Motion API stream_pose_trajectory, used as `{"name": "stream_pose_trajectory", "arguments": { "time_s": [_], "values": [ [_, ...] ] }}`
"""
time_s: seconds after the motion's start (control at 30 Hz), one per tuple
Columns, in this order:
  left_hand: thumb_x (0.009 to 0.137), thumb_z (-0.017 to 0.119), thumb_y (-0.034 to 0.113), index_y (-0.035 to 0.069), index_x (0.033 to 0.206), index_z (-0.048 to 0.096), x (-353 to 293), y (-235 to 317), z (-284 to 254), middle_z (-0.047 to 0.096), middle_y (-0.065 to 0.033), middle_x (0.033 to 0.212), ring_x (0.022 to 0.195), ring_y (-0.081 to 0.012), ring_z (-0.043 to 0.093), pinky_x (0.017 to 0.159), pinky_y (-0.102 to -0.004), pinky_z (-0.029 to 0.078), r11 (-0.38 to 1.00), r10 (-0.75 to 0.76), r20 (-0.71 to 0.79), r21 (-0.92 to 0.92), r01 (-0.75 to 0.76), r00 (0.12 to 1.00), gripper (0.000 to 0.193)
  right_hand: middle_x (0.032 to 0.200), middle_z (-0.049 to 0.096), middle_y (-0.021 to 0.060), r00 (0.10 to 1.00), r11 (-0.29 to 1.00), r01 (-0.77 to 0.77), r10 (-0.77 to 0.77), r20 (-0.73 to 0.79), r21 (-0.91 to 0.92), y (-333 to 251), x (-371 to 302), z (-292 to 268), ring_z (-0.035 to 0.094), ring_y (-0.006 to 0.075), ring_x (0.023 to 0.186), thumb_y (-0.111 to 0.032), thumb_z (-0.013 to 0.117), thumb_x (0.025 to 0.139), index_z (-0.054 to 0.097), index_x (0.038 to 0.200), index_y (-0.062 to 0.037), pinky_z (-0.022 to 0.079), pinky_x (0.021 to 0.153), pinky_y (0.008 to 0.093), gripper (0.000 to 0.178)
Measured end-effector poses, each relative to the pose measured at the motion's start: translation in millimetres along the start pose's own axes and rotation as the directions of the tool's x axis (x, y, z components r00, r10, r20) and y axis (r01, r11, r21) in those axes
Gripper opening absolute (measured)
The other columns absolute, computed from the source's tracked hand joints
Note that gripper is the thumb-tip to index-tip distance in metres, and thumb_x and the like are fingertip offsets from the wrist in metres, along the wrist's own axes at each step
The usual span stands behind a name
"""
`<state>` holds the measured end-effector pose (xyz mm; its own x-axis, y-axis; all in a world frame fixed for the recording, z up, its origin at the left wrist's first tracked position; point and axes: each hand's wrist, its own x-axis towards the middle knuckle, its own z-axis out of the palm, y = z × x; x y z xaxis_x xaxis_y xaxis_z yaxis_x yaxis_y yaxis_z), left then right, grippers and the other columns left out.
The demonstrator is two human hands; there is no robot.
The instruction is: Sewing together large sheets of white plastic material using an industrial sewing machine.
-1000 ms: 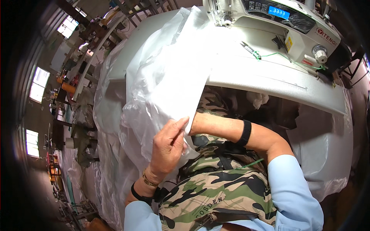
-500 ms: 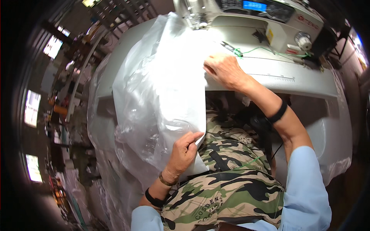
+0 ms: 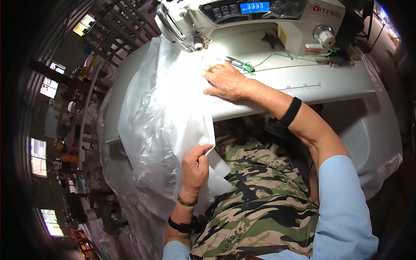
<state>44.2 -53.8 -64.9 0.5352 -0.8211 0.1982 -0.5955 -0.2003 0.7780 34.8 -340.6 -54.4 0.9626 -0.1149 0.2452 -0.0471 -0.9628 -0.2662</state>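
Note:
A white, glossy plastic-like sheet covers the left of the sewing machine bed and hangs over its front edge. My left hand is closed on the sheet's folded right edge, thumb and finger pinching it below the table edge. My right hand lies over the sheet's right side, in front of the needle area, thumb apart from the bent fingers. Strong lamp glare washes out its fingertips. Above the sheet stands the sewing machine head. Dark thread snips tied to a green cord lie just beyond my right hand.
The machine's lit blue display and white dial are at the top. A printed ruler scale runs along the bed's front edge. Clear plastic hangs over the right side. Racks and clutter stand left.
My right hand has uncurled somewhat, its thumb now apart from the fingers. My left hand keeps its pinch, and more of the sheet's lower corner shows. The view has shifted, showing more of the machine.

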Motion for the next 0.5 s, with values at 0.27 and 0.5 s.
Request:
{"name": "stream_pose_trajectory", "arguments": {
  "time_s": [0.27, 0.5],
  "values": [
    [0.081, 0.044, -0.001, -0.006, 0.091, 0.070, 77, 11, -4, 0.061, -0.0199, 0.074, 0.063, -0.0284, 0.058, 0.061, -0.0371, 0.046, 0.993, 0.069, -0.055, 0.096, -0.063, 0.996, 0.028, 0.141, 0.049, 0.0251, 0.999, 0.999, 0.033, -0.033, -0.015, -0.008, -1, -2, -1, 0.042, 0.0370, 0.135, -0.045, 0.056, 0.094, 0.048, 0.137, 0.0054, 0.027, 0.113, 0.0478, 0.066],
    [0.082, 0.046, 0.002, -0.004, 0.089, 0.072, 139, 8, 3, 0.065, -0.0206, 0.076, 0.065, -0.0340, 0.063, 0.064, -0.0409, 0.049, 0.974, 0.089, -0.103, 0.215, -0.065, 0.991, 0.028, 0.135, 0.054, 0.0231, 0.999, 0.995, -0.034, 0.035, -0.007, 0.093, -4, -1, -2, 0.046, 0.0338, 0.131, -0.034, 0.051, 0.097, 0.053, 0.131, 0.0041, 0.030, 0.110, 0.0467, 0.051]
  ]
}}
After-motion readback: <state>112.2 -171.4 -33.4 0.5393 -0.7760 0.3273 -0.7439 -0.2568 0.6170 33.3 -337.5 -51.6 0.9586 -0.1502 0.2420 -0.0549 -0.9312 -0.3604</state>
